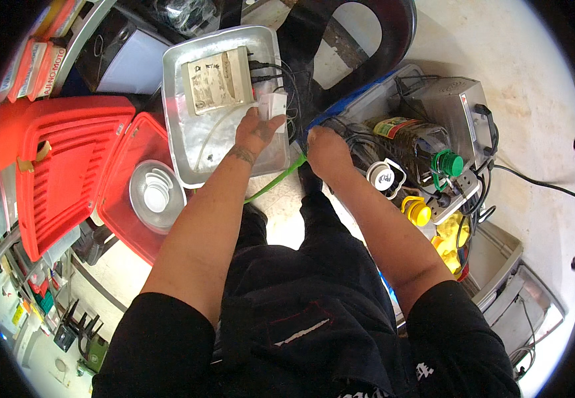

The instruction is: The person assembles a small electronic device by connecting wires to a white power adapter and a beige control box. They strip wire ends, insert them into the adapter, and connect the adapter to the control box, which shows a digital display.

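Note:
My left hand [255, 132] is closed on a small white box [273, 105] above the right side of a metal tray [173, 142]. In that tray lies a worn, cream-coloured flat case [218, 81] with handwriting on top. Black plugs and cords [291, 83] come off its right side, and a pale thin cable [211, 136] curves below it. My right hand [328, 154] is a fist near the blue rim of a crate; what its fingers hold, if anything, is hidden. A bright green strip [277, 178] slants up to end close beside that fist.
On the right stand a large dark bottle with a green cap [427, 149], a grey metal box with a handle [456, 109], a power strip [456, 198] and yellow-capped bottles [417, 212]. At left, a red bin [112, 205] with its lid raised holds white bowls [157, 192].

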Action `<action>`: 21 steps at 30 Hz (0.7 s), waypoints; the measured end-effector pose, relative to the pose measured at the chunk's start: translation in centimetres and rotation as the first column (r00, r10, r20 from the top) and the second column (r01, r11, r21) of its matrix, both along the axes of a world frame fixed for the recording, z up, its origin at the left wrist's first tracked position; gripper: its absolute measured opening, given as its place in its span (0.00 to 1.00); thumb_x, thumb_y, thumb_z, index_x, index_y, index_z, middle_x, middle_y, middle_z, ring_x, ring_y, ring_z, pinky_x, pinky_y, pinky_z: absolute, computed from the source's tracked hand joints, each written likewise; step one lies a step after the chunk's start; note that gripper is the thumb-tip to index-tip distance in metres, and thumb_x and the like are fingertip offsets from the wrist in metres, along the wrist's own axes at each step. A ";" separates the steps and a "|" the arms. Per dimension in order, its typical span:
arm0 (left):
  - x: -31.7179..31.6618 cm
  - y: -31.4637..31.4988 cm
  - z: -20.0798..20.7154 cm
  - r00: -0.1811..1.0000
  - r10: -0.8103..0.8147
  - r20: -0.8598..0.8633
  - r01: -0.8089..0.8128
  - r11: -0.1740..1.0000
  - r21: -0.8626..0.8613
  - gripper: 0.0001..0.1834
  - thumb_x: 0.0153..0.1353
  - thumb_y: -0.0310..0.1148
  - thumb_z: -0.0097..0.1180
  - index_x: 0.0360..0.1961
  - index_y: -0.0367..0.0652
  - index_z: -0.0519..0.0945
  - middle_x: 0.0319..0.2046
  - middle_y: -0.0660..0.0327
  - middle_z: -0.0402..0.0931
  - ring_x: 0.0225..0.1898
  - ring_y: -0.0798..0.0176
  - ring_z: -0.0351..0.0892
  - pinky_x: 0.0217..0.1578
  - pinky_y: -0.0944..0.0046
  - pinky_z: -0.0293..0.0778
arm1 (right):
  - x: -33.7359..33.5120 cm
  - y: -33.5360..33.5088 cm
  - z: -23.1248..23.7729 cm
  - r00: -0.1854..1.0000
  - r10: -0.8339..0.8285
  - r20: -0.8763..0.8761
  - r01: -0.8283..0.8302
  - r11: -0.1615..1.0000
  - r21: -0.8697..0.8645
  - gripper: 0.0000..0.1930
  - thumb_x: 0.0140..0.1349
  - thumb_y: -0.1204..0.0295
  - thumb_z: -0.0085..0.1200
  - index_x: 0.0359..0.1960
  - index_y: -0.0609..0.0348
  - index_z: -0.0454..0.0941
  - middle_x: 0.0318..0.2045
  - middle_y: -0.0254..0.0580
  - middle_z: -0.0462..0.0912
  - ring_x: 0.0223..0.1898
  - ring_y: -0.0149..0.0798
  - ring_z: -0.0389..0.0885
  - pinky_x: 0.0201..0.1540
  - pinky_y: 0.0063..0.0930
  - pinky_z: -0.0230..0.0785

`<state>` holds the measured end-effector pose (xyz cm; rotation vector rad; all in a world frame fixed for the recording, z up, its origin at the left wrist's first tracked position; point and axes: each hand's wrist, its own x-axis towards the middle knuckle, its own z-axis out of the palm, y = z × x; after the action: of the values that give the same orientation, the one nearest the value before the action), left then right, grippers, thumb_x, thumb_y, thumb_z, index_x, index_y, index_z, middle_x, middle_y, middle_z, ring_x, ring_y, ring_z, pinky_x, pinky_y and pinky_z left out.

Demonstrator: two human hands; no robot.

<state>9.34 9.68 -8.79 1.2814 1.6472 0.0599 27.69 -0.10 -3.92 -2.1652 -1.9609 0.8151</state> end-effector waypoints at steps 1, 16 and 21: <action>-0.4 -0.4 -0.2 0.999 -0.026 -0.037 0.028 0.998 0.055 0.43 0.50 0.54 0.69 0.60 0.33 0.73 0.56 0.44 0.77 0.57 0.47 0.77 0.59 0.57 0.70 | 0.2 0.3 -1.3 1.000 0.015 -0.020 -0.015 1.000 -0.009 0.08 0.65 0.70 0.48 0.37 0.61 0.78 0.36 0.53 0.83 0.40 0.56 0.83 0.46 0.45 0.76; 0.4 -10.3 1.2 0.955 -0.213 0.205 0.124 0.917 0.379 0.13 0.57 0.28 0.56 0.45 0.40 0.77 0.36 0.48 0.80 0.40 0.42 0.80 0.42 0.51 0.76 | 1.4 0.6 -4.4 0.502 -0.588 -0.634 0.073 0.759 -0.646 0.08 0.72 0.69 0.42 0.46 0.52 0.73 0.38 0.43 0.80 0.41 0.41 0.82 0.38 0.36 0.78; 0.7 -10.0 -0.7 0.925 -0.309 0.222 0.260 0.939 0.226 0.12 0.59 0.30 0.56 0.44 0.42 0.80 0.37 0.46 0.81 0.40 0.40 0.79 0.41 0.48 0.76 | -0.3 1.4 -2.3 0.326 -0.803 -0.499 0.389 0.594 -0.704 0.07 0.73 0.66 0.42 0.47 0.53 0.68 0.36 0.46 0.80 0.28 0.44 0.82 0.32 0.44 0.78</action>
<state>10.07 -0.32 -9.52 1.5819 1.2451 0.2025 27.36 1.26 -6.25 -1.8927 -0.3863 1.7698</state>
